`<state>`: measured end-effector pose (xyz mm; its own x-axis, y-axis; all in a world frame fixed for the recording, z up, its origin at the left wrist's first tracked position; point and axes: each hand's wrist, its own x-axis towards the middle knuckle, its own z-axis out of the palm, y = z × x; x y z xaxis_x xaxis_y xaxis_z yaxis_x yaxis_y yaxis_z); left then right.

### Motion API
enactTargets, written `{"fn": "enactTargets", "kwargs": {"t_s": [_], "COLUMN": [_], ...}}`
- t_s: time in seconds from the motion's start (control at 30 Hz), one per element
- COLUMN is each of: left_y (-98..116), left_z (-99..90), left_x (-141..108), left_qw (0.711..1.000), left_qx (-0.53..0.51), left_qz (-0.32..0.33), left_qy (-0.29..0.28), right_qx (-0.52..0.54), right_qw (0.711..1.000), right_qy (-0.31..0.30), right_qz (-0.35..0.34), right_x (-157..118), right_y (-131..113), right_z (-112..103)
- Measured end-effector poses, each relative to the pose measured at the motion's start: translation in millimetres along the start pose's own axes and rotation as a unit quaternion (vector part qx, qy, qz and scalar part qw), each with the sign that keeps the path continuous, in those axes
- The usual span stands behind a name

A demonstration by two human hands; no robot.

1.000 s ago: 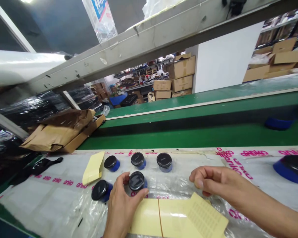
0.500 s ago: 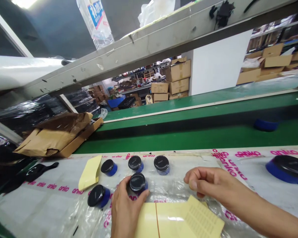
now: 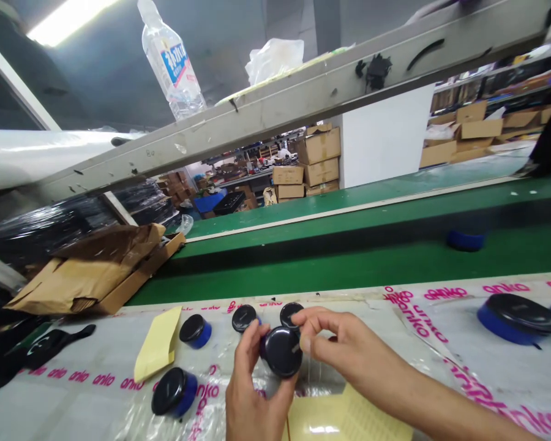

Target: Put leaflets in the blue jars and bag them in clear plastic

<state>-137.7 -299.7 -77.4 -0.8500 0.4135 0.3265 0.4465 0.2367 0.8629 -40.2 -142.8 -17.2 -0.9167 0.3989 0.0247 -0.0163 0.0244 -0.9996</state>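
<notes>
My left hand (image 3: 257,386) grips a small round jar with a glossy black lid (image 3: 283,351), tilted so the lid faces me. At the lid's right edge, my right hand (image 3: 333,334) has thumb and forefinger pinched together; anything between them is too small to make out. Behind are two similar black-lidded jars, one left of centre (image 3: 244,318) and one partly covered by my right fingers (image 3: 291,315). Further left stand two more with blue sides, an upper jar (image 3: 195,331) and a lower jar (image 3: 174,392). Yellow label sheets (image 3: 319,416) lie beneath my hands.
A folded yellow sheet (image 3: 158,344) lies at left beside a black strap-like item (image 3: 55,346). Larger black-and-blue round containers (image 3: 518,318) sit at right. Beyond the plastic-covered bench runs a green conveyor (image 3: 349,260) carrying a blue round item (image 3: 466,240). A metal beam (image 3: 257,104) crosses overhead.
The left hand has lifted the jar off the bench and tilted it. My right hand has come left to the lid's edge. The camera view has shifted slightly.
</notes>
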Motion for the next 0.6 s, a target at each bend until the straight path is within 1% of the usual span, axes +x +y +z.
{"fn": "enactTargets", "kwargs": {"t_s": [0.07, 0.17, 0.27, 0.33, 0.6], "left_y": [1, 4, 6, 6, 4], "left_z": [7.7, 13.5, 14.8, 15.0, 16.4], "left_x": [0, 0, 1, 1, 0], "left_qw": [1.000, 0.999, 0.996, 0.994, 0.996], "left_qx": [-0.019, -0.040, -0.075, -0.089, -0.080], "left_qz": [0.002, -0.018, -0.041, -0.047, -0.038], "left_qy": [-0.001, -0.017, -0.037, -0.039, -0.034], "right_qx": [0.004, 0.008, 0.028, 0.038, 0.027], "right_qw": [1.000, 1.000, 1.000, 0.999, 1.000], "right_qy": [0.003, 0.007, 0.002, -0.001, 0.003], "right_qz": [-0.003, 0.001, 0.000, -0.004, -0.001], "right_x": [1, 2, 3, 5, 9], "right_y": [-1, -1, 2, 5, 14], "right_z": [2, 3, 3, 4, 4]}}
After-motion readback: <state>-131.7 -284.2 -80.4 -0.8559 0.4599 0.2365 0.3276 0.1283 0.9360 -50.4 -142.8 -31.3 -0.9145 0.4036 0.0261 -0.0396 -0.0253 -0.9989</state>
